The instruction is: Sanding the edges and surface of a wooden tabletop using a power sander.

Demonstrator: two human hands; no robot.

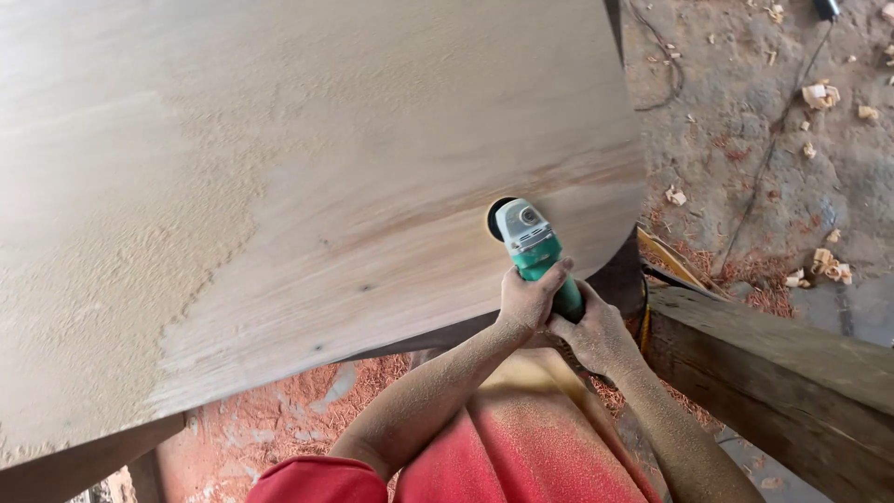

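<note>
Your left hand (pixel 528 300) and right hand (pixel 593 333) clamp together on the green-bodied angle grinder (pixel 533 247), its disc pressed on the dusty pale wooden slab (pixel 307 186) ahead.

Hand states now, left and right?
Left hand: closed around the green and grey handheld power sander.
Right hand: closed on the same sander's rear grip.
</note>
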